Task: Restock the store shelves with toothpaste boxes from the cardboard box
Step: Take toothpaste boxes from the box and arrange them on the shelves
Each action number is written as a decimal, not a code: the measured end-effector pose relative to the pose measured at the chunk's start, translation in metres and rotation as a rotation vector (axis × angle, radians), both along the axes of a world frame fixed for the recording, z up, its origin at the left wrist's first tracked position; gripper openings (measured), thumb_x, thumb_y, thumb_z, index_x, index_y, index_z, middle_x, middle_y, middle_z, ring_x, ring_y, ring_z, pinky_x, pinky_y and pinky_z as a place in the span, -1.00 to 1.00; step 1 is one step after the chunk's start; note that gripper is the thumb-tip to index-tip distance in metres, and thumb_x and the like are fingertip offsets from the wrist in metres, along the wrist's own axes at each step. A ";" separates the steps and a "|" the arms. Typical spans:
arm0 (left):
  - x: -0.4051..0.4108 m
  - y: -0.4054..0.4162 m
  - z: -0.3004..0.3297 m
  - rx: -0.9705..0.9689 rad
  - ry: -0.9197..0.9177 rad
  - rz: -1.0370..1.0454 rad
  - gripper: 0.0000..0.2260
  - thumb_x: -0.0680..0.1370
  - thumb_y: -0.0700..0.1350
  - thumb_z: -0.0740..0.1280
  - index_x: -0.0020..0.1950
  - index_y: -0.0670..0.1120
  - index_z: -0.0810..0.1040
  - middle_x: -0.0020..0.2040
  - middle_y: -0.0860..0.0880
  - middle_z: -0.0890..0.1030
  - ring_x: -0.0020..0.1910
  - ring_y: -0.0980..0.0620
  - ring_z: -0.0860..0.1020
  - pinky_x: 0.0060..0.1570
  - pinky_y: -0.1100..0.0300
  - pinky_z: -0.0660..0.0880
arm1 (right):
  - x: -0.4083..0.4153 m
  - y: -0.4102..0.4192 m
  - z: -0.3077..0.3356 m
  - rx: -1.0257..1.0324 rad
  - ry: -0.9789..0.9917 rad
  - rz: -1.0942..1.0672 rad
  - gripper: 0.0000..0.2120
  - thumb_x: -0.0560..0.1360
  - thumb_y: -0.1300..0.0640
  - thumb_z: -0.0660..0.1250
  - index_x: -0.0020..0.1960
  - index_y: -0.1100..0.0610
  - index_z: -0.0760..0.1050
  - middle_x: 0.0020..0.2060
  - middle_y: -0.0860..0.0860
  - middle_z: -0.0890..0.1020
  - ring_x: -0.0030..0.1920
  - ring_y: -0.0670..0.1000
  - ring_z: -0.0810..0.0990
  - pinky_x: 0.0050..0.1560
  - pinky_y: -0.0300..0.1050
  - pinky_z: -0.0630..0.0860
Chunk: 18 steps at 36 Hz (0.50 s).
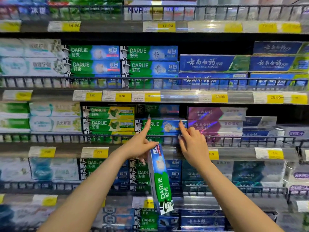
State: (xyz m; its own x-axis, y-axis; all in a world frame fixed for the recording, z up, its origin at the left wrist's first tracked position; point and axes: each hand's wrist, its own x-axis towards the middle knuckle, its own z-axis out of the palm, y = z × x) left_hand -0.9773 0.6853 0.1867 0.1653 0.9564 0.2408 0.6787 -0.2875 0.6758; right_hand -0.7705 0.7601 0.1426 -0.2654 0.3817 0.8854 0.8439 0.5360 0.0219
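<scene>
The left hand (139, 144) is gripping a spare toothpaste box (160, 180) hanging below it while its forefinger steadies the shelved box (163, 125) — the right hand (192, 143), grasping nothing, is fingertip-nudging its end. Next, probably, seating the spare on top.

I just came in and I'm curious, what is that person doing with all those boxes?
A person is putting toothpaste on a store shelf. Their left hand holds a green and blue Darlie toothpaste box that hangs down on end, while its forefinger points up at a Darlie box on the shelf. The right hand touches that same box at its right end, just above the wire shelf rail.
</scene>
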 end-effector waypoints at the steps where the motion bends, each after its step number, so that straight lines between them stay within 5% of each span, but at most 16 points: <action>1: -0.001 -0.002 -0.002 0.003 -0.024 -0.016 -0.20 0.58 -0.02 0.27 0.46 0.22 -0.37 -0.33 -0.04 0.64 -0.45 -0.01 0.53 -0.46 0.20 0.51 | 0.001 -0.001 -0.001 0.005 -0.008 0.020 -0.52 0.51 0.03 0.06 0.37 0.19 0.37 -0.19 0.07 0.48 -0.27 0.09 0.45 -0.31 -0.11 0.34; 3: -0.003 -0.005 -0.008 0.017 -0.059 -0.037 -0.20 0.57 -0.02 0.28 0.44 0.29 -0.34 -0.11 -0.23 0.65 -0.33 -0.19 0.58 -0.38 0.07 0.59 | 0.004 -0.002 -0.004 0.003 -0.026 0.059 -0.51 0.51 0.02 0.06 0.37 0.18 0.37 -0.19 0.07 0.48 -0.26 0.11 0.46 -0.29 -0.10 0.35; 7: -0.008 -0.013 -0.019 0.042 -0.219 -0.045 -0.27 0.57 -0.10 0.28 0.47 0.29 -0.19 -0.07 -0.07 0.68 -0.24 -0.09 0.65 -0.29 0.01 0.61 | 0.013 -0.009 -0.010 -0.055 -0.023 0.149 -0.50 0.53 -0.03 0.06 0.41 0.13 0.33 -0.15 0.03 0.46 -0.18 0.08 0.46 -0.24 -0.06 0.43; 13: -0.019 -0.014 -0.020 0.208 -0.436 0.076 -0.47 0.59 -0.09 0.24 0.50 0.10 0.10 -0.18 0.00 0.68 -0.24 0.09 0.65 -0.24 0.18 0.57 | 0.013 -0.049 -0.024 -0.735 0.037 0.553 -0.36 0.37 -0.40 0.23 0.36 -0.16 0.30 0.13 -0.13 0.48 0.11 -0.15 0.49 0.13 -0.14 0.46; 18: -0.007 -0.019 -0.005 0.265 -0.445 0.030 -0.47 0.59 -0.11 0.22 0.51 0.06 0.08 -0.13 0.09 0.64 -0.12 0.32 0.57 -0.01 0.22 0.47 | 0.005 -0.057 -0.027 -0.955 0.077 0.564 -0.51 0.30 -0.30 0.42 0.10 -0.03 0.55 -0.11 -0.03 0.66 -0.16 -0.12 0.59 -0.15 -0.18 0.45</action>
State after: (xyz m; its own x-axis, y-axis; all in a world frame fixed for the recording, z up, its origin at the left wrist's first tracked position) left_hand -0.9846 0.6664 0.1820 -0.0349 0.8560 0.5159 0.3532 -0.4723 0.8076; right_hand -0.7651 0.7027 0.1160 -0.5724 0.7576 0.3138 0.4555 0.6120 -0.6465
